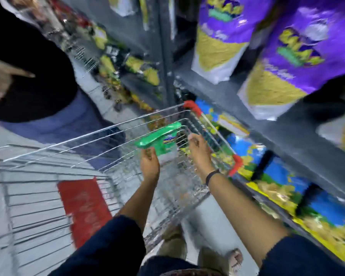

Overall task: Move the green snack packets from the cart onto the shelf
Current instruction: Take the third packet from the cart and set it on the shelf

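Pick-up step: left hand (150, 164) is gripping a green packet (161, 138) over the cart (193, 106); right hand (200, 150), fingers curled, empty, is hovering beside it. Next, a lift toward the shelf (267, 124) at right.

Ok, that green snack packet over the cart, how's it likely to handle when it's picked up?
The green snack packet looks like thin glossy film, so probably light and floppy. The shine suggests it may be slippery. The left hand holds only its lower edge, so it could sag or twist; the right hand is beside it.
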### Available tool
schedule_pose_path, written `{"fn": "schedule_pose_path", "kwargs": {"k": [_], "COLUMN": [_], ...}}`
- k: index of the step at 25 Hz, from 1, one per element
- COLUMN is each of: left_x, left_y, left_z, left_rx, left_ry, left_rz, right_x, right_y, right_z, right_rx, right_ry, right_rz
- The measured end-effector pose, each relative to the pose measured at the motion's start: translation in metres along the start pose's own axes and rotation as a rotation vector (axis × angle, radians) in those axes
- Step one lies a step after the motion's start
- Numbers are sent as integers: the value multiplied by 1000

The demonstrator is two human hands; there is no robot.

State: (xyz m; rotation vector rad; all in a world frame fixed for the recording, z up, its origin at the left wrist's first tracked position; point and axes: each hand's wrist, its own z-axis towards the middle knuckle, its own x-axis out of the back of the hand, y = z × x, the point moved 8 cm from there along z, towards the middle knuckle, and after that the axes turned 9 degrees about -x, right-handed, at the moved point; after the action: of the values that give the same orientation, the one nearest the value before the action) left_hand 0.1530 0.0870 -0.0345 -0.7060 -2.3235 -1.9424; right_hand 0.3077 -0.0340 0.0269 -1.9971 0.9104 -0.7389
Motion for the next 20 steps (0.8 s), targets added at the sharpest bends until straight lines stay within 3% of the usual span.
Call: {"fn": "schedule_pose_path", "kwargs": {"k": [2,3,7,10,12,15,20], "left_x": [46,54,49,39,45,51,65], "left_y": [-32,-39,-64,-73,-82,-72,22], "left_z": [40,54,105,123,124,103,48], "left_rx": [126,170,174,127,122,78,-245], "left_ry": [78,62,-144,-157,-55,27,111], "left_rz": [78,69,39,53,148,196,233], "right_x": [-69,-84,-101,-100,-89,-77,-17], "right_y": [3,2,-12,-6,1,14,-8], "right_z": [26,39,86,111,115,100,37], "right_rx": [-107,-132,-23,29,26,73,220], "right_ry": [-181,-183,42,103,153,46,18], "right_rz": [-128,-177,-480,-666,-664,-654,-352]}}
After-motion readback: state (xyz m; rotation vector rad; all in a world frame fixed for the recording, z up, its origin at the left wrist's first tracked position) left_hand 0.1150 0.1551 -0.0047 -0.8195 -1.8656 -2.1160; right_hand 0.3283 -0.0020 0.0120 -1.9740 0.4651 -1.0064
